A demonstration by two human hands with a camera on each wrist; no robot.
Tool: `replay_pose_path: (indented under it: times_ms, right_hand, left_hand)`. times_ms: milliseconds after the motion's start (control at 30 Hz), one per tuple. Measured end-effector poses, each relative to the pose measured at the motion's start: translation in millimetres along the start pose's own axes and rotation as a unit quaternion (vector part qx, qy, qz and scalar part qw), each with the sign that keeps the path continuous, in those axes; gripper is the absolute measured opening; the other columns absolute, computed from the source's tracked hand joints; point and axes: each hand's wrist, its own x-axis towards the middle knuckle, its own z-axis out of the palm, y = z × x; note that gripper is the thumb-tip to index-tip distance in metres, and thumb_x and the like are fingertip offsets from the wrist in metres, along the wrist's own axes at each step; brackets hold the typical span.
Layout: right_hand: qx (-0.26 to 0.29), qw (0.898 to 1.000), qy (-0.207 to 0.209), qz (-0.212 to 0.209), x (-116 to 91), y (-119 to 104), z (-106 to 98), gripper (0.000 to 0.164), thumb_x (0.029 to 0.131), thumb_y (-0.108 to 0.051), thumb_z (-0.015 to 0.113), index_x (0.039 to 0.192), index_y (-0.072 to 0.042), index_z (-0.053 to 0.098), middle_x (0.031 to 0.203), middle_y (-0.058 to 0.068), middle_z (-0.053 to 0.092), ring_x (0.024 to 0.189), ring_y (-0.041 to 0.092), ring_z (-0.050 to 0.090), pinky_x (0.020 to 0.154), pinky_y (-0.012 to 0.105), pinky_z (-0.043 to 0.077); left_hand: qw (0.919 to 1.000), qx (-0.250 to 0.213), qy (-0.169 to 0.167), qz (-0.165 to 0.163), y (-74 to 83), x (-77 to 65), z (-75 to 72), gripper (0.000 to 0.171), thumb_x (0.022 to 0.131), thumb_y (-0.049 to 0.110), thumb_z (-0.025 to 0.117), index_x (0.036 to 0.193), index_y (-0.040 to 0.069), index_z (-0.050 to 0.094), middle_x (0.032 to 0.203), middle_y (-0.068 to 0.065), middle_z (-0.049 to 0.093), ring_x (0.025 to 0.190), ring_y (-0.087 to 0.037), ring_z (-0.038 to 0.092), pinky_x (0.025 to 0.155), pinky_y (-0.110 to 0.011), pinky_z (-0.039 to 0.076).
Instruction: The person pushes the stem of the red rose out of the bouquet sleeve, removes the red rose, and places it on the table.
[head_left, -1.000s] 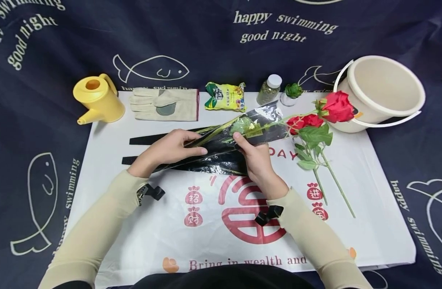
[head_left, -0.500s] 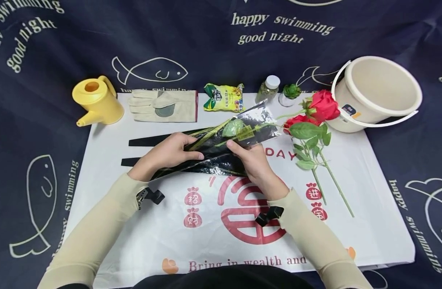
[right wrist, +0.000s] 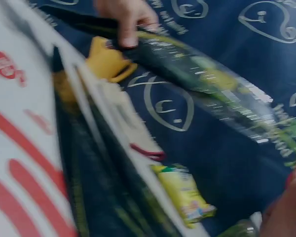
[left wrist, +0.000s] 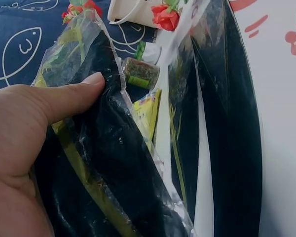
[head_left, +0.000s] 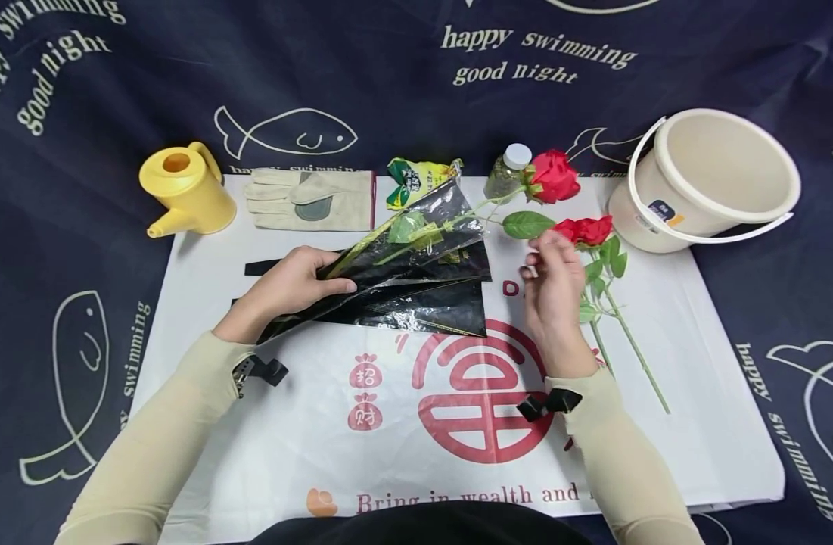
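My left hand (head_left: 293,288) grips a black and clear flower sleeve (left wrist: 133,163), its thumb on top and its fingers hidden beneath. Inside the tilted sleeve is the stem of a single red rose (head_left: 554,175); the bloom and one leaf (head_left: 528,225) stick out of the wide end. Just below that leaf is my right hand (head_left: 555,291), apart from the sleeve, with loosely bent fingers. Whether its fingertips touch the leaf cannot be made out. Flat black sleeves (head_left: 416,306) lie under the held one. Right of them lie more red roses (head_left: 586,229) with green stems.
Along the back edge stand a yellow watering can (head_left: 188,189), folded work gloves (head_left: 310,199), a yellow packet (head_left: 416,182), a lidded jar (head_left: 508,170) and a beige bucket (head_left: 644,204). Printed white sheeting (head_left: 287,454) covers the table.
My right hand has let go of the sleeve and moved right, towards the protruding leaf. The left hand has drawn the sleeve and its rose to the left.
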Motion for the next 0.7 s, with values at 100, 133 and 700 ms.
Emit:
replay_pose_path:
  times_ms: [100,133,700]
  right_hand:
    - [0.016,0.997,0.019,-0.078,-2,-15,4,0.025,0.085,-0.005,0.068,0.103,0.01,0.058,0.083,0.016,0.064,0.059,0.016,0.051,0.049,0.022,0.038]
    - [0.012,0.996,0.012,-0.09,-4,-19,7,0.03,0.084,-0.006,0.07,0.106,0.012,0.058,0.085,0.018,0.065,0.059,0.016,0.051,0.049,0.022,0.039]
    - [-0.034,0.996,0.004,0.088,9,-14,20,0.043,0.081,-0.01,0.074,0.12,0.002,0.06,0.114,0.016,0.063,0.059,0.014,0.056,0.047,0.022,0.039]
  left_hand:
    - [1.0,0.004,0.003,0.0,-1.8,0.0,0.0,0.018,0.086,0.032,0.069,0.099,0.02,0.068,0.078,0.004,0.063,0.061,-0.015,0.049,0.062,-0.032,0.042]
    - [1.0,0.005,0.005,0.0,-1.9,0.2,0.1,0.018,0.086,0.032,0.069,0.099,0.019,0.068,0.078,0.003,0.063,0.061,-0.015,0.049,0.062,-0.032,0.042]
    - [0.9999,-0.006,-0.008,0.005,3.8,0.3,6.5,0.019,0.086,0.033,0.068,0.1,0.02,0.069,0.083,0.005,0.065,0.063,-0.016,0.05,0.067,-0.033,0.041]
